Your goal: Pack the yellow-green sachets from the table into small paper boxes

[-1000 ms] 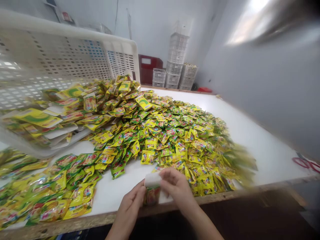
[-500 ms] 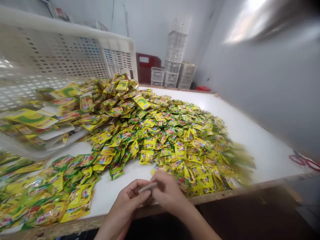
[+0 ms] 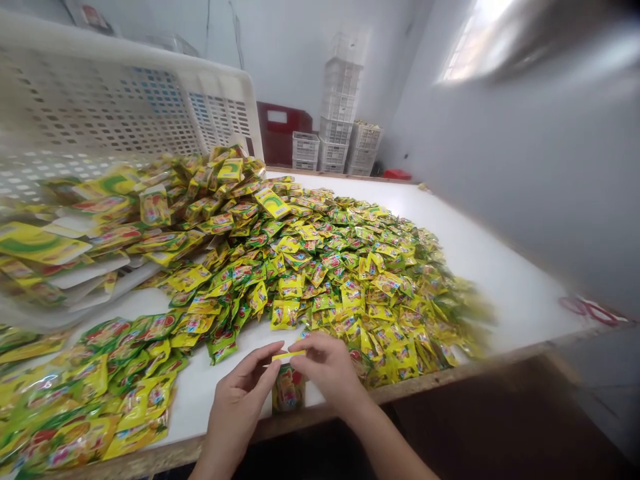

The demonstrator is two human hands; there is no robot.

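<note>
A small printed carton (image 3: 289,392) stands at the table's near edge between my two hands, its front showing red and green print and its narrow yellow top edge uppermost. My left hand (image 3: 243,390) pinches that top edge from the left with thumb and fingertips. From the right, my right hand (image 3: 327,370) grips the same edge, fingers bent over it. Just beyond my hands spreads a large heap of glossy yellow and green sachets (image 3: 345,267). More sachets (image 3: 95,407) lie to the left of my left hand.
A white plastic crate (image 3: 220,73) lies tipped on its side at the left, with small yellow cartons (image 3: 155,205) spilling out. Red-handled scissors (image 3: 593,310) lie at the table's right edge. Stacked crates (image 3: 343,100) stand beyond the white table (image 3: 505,267).
My hands have moved slightly apart and up, and the carton's printed front now shows below them. Its top edge appears yellow where a whitish edge showed before. The view has shifted slightly right.
</note>
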